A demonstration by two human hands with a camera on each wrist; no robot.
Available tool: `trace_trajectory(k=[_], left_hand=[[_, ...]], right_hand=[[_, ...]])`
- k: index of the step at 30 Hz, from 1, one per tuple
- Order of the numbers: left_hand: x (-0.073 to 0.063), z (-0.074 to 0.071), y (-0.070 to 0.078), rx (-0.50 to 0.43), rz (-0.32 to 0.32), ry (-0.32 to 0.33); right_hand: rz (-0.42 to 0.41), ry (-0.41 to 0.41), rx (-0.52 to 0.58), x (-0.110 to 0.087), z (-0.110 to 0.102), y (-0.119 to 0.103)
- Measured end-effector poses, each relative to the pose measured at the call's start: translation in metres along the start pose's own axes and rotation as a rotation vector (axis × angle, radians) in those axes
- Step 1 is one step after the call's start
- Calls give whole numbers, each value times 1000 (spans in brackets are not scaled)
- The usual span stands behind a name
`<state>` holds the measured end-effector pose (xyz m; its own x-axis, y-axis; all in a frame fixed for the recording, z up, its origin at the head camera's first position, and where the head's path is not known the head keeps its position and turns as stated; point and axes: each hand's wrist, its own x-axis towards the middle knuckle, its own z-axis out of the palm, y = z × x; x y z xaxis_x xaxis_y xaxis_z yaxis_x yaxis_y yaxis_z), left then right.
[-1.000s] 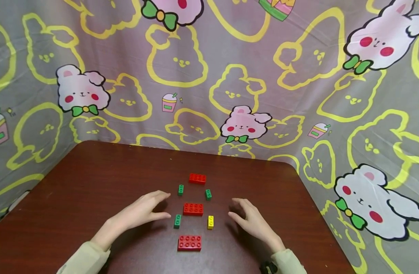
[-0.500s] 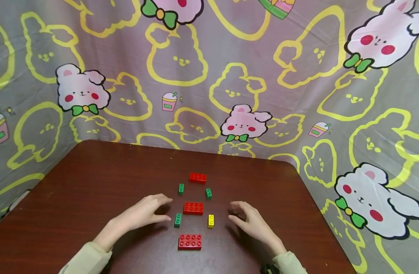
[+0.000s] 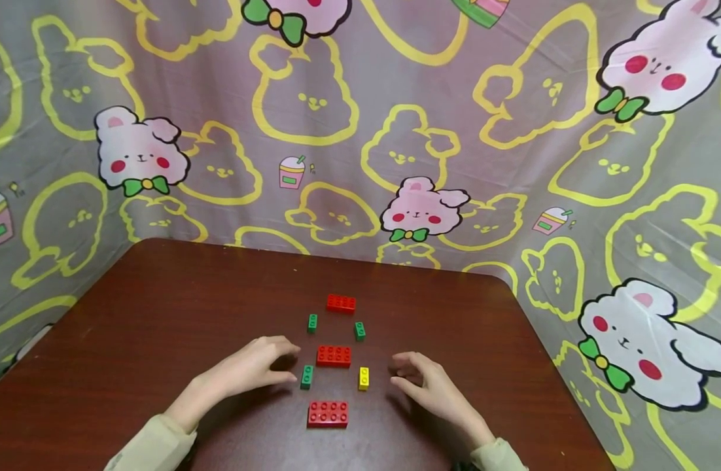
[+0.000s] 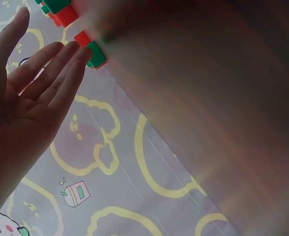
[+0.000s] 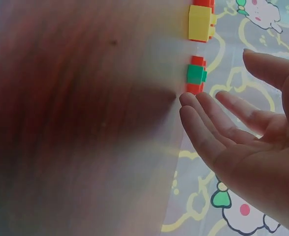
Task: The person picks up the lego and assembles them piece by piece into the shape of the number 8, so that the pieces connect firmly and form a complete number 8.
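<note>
My left hand [image 3: 257, 366] hovers with relaxed fingers just left of the near green brick [image 3: 307, 377], holding nothing. Opposite it, my right hand [image 3: 428, 386] is relaxed and bare, a little right of the yellow brick [image 3: 364, 378]. Between the hands lies a red eight-stud brick [image 3: 334, 356]. A second red brick [image 3: 328, 414] sits nearer to me and a third red brick [image 3: 341, 303] farthest away. Two small green bricks, one left [image 3: 313, 323] and one right [image 3: 360, 331], lie below that far one. The left wrist view shows the left palm and spread thumb beside green and red bricks.
All the bricks rest on a dark brown wooden table [image 3: 207, 294]. A grey curtain [image 3: 337, 157] with yellow outlines and cartoon rabbits hangs behind the table and along its sides.
The left hand has edged slightly rightward and down, toward the near green brick. The right hand has lowered slightly. The bricks keep their arrangement.
</note>
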<state>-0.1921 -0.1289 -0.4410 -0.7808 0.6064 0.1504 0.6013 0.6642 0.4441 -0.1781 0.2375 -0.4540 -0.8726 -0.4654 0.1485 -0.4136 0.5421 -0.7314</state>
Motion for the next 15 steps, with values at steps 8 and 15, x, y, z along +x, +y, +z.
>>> trace_trajectory(k=[8, 15], left_hand=[[1, 2, 1, -14, 9, -6], [2, 3, 4, 4, 32, -5]], right_hand=[[-65, -3, 27, -2, 5, -5], [-57, -39, 41, -4, 9, -9]])
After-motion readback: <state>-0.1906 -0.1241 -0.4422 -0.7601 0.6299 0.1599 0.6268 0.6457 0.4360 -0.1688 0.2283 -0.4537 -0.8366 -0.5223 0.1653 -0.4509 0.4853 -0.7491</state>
